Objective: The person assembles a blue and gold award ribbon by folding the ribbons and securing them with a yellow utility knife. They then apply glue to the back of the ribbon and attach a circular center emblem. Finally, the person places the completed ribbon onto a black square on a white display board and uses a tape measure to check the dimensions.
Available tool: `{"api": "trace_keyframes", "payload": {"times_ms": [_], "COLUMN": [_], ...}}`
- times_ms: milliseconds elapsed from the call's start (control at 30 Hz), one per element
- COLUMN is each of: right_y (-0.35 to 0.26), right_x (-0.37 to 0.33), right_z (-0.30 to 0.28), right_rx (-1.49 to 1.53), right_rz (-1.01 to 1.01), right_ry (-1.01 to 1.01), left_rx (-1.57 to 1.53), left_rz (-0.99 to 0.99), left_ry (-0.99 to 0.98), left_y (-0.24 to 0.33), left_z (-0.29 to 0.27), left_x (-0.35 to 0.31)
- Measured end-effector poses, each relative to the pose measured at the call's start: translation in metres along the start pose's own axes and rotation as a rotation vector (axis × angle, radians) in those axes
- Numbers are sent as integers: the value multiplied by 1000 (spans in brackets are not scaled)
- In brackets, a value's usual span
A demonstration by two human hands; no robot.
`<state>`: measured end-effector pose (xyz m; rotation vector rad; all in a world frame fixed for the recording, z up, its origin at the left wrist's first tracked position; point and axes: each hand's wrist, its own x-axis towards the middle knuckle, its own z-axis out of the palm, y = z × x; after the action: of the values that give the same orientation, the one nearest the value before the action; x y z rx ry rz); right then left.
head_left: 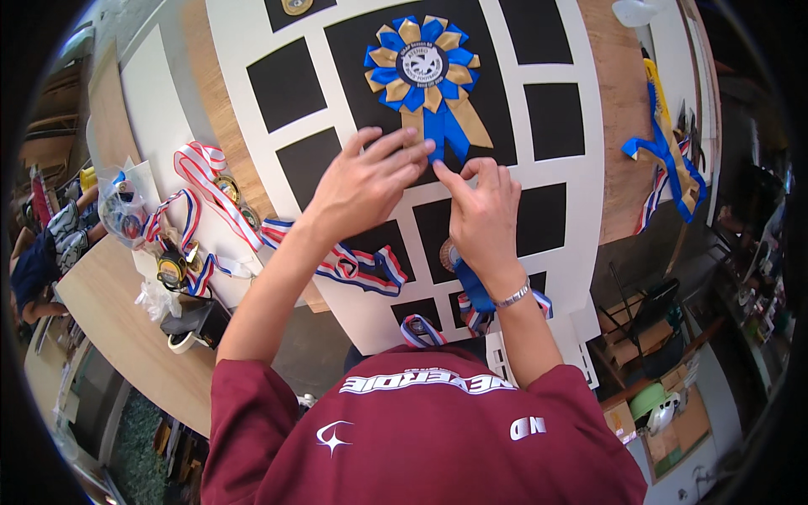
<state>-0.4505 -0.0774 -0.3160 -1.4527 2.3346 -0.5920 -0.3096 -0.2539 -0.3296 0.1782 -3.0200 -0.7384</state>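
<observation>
A blue and gold rosette (423, 67) with a white centre lies on a black panel of the large white board (387, 204), its ribbon tails pointing toward me. My left hand (370, 181) rests over the tails with its fingers stretched out and the fingertips on the ribbon. Beside it, my right hand (486, 210) has its thumb extended at the lower end of the blue tail, the index finger bent and apart from the thumb. Under my right wrist lies a medal (449, 254) with a blue ribbon (473, 287), partly hidden.
Striped ribbons (362, 268) with medals lie over the board's near left part. More medals (172, 268) are left of it, by a black box (200, 321). Blue and yellow ribbons (669, 160) hang at the right edge. A person (50, 257) is far left.
</observation>
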Motion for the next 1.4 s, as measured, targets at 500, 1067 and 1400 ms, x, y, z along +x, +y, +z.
{"api": "trace_keyframes", "payload": {"times_ms": [500,1067,1400], "right_y": [28,179,241], "right_x": [-7,-11,-7], "right_z": [-63,-158,-177], "right_rx": [-12,51,57], "right_rz": [24,165,167], "right_ry": [102,348,251], "left_rx": [37,-188,37], "left_rz": [-336,-648,-1038], "left_ry": [298,398,677], "left_y": [2,154,173], "left_z": [6,30,16], "left_x": [62,-66,-128]}}
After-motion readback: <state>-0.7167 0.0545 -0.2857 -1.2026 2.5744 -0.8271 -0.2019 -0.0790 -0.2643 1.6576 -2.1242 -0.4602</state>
